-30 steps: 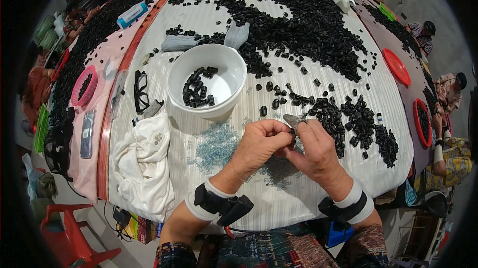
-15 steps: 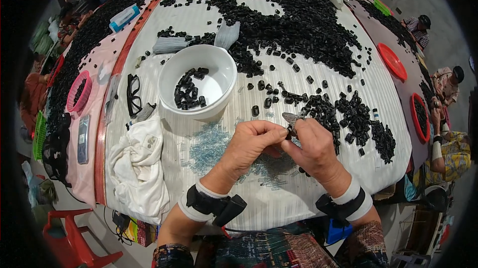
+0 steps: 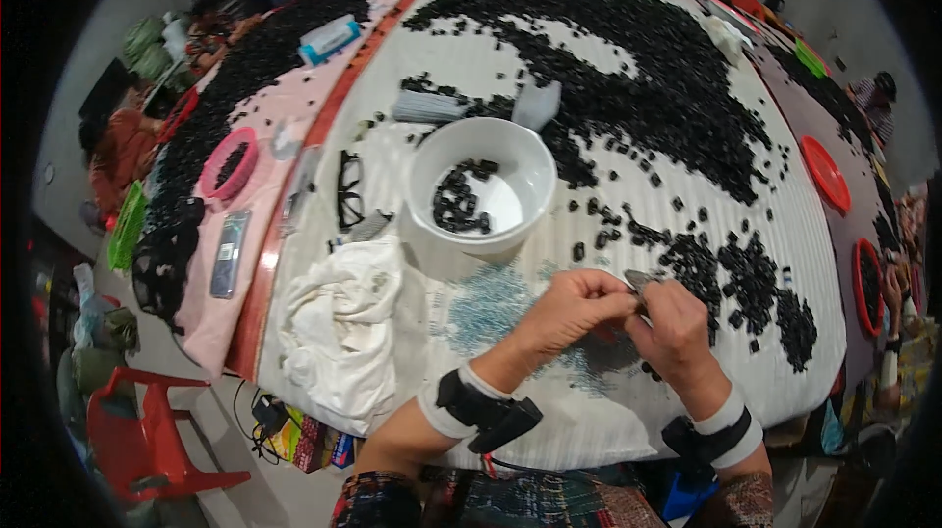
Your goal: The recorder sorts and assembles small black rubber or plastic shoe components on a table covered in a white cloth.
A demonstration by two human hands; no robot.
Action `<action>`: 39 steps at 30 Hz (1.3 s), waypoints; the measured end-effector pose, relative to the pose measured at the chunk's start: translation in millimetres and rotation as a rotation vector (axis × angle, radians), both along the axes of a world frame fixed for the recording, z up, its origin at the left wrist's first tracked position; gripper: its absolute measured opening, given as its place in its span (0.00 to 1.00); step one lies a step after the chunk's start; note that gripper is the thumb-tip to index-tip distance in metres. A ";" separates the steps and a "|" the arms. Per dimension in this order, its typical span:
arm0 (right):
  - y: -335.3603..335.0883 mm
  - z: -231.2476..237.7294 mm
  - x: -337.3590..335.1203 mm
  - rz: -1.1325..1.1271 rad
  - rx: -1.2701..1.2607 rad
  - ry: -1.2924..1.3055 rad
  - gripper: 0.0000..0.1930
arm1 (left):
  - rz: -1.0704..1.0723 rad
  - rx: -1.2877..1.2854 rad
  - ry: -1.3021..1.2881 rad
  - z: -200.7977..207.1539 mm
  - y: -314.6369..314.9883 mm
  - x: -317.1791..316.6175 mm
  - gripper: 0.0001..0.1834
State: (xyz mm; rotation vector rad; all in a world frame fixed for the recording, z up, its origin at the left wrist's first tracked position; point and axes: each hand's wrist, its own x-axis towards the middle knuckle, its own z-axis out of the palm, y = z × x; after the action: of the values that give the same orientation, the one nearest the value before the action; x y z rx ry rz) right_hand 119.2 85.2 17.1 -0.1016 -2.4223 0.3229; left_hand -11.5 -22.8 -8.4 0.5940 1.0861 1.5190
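My left hand (image 3: pixel 577 312) is closed in a pinch, its thumb and forefinger meeting my right hand's fingers. A tiny dark piece seems to sit at those fingertips, mostly hidden. My right hand (image 3: pixel 675 329) is wrapped round a small grey tool (image 3: pixel 638 279) whose blunt tip pokes out above the fingers; its exact kind does not show. Just beyond the hands lie small black plastic pieces (image 3: pixel 691 267) in loose piles. To the left stands a white bowl (image 3: pixel 525 180) with several similar black pieces (image 3: pixel 456 202) inside. Thin bluish scraps (image 3: pixel 486 307) are strewn beside my left hand.
A white cloth (image 3: pixel 343 332), black-framed glasses (image 3: pixel 349 189) and grey folded fabric (image 3: pixel 432 107) lie left of the bowl. A large black heap (image 3: pixel 628 106) spreads across the far table. A phone (image 3: pixel 230 253) and pink basket (image 3: pixel 229 163) sit leftward. A red chair (image 3: pixel 147 435) stands lower left; other people sit around.
The whole view has shifted, so the table, bowl and hands appear farther right and lower. My hands stay together, with the grey tool still in the right one.
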 end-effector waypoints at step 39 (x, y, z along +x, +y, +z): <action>31.2 1.5 34.0 0.026 -0.213 -0.033 0.09 | 0.668 0.332 -0.054 35.3 -15.2 -49.7 0.13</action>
State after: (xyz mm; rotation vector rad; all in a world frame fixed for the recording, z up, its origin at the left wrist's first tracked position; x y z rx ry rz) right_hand 153.2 116.4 18.6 -0.1712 -2.4166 0.5956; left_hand -61.2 -38.0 26.9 0.4221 1.0498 2.3122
